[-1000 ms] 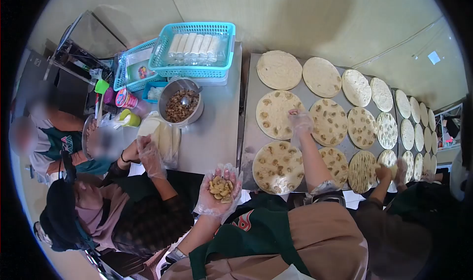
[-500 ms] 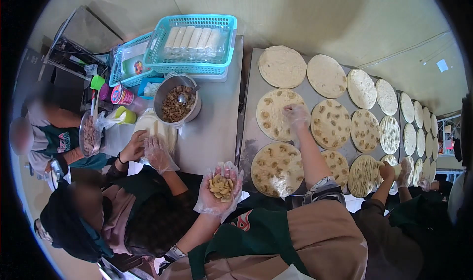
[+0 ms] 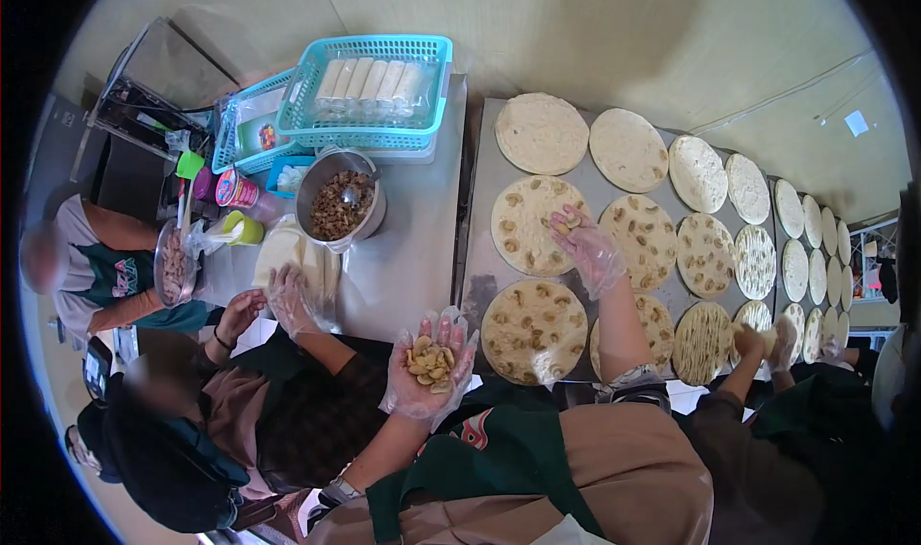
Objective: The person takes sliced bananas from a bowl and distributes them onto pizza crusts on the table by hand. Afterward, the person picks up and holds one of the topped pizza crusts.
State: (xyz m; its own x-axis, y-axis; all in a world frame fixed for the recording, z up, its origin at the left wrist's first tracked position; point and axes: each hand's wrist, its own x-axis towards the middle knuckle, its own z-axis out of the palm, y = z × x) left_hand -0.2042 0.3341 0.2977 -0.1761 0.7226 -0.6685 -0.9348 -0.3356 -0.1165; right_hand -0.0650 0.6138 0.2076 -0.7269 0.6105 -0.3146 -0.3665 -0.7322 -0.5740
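Observation:
My left hand (image 3: pixel 429 377), in a clear plastic glove, is palm up with fingers apart, cupping a small heap of sliced mushrooms (image 3: pixel 432 364). My right hand (image 3: pixel 587 243), gloved too, is over the right part of a round flatbread (image 3: pixel 523 248) in the middle row. A few pale mushroom slices (image 3: pixel 566 221) show at its fingers. That flatbread has mushrooms mostly along its left and upper parts. Below it, another flatbread (image 3: pixel 533 331) bears mushrooms all over. Beside my right forearm, a further flatbread (image 3: pixel 637 243) carries mushrooms too.
Plain flatbreads (image 3: pixel 542 132) line the back of the metal table. To the left stand a pot of brown filling (image 3: pixel 342 204) and a turquoise basket (image 3: pixel 365 140) with wrapped white rolls. Co-workers' hands (image 3: pixel 290 300) are at the left; another co-worker's hands (image 3: pixel 767 342) are at the right.
My right hand has turned and opened its fingers somewhat, showing mushroom slices at them. My left hand stays put with its heap. The left co-worker's hands have drawn apart over the dough.

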